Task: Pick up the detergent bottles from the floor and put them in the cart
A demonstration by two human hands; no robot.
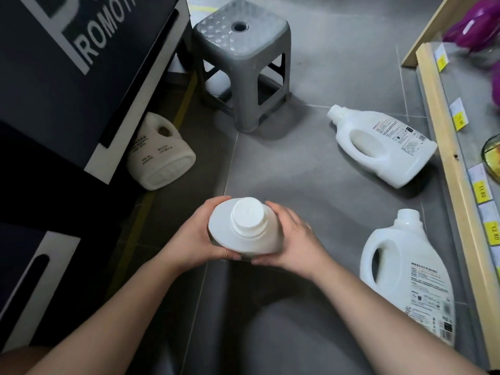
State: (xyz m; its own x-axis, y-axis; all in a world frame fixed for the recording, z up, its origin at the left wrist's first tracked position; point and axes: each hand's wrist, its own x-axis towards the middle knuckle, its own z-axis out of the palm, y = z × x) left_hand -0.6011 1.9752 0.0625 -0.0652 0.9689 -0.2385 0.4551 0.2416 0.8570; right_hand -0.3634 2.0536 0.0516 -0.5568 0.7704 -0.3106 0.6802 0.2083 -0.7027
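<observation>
I hold one white detergent bottle (244,228) upright between both hands, its cap facing the camera. My left hand (196,238) grips its left side and my right hand (290,236) grips its right side. Three more white bottles lie on the grey tiled floor: one on its side at the upper right (384,147), one at the lower right next to the shelf (411,277), and a cream-coloured one (159,155) partly under the dark stand at the left. No cart is in view.
A grey plastic stool (243,58) stands on the floor straight ahead. A dark promotion stand (81,63) fills the left side. A wooden-edged shelf (449,158) with yellow price tags runs along the right.
</observation>
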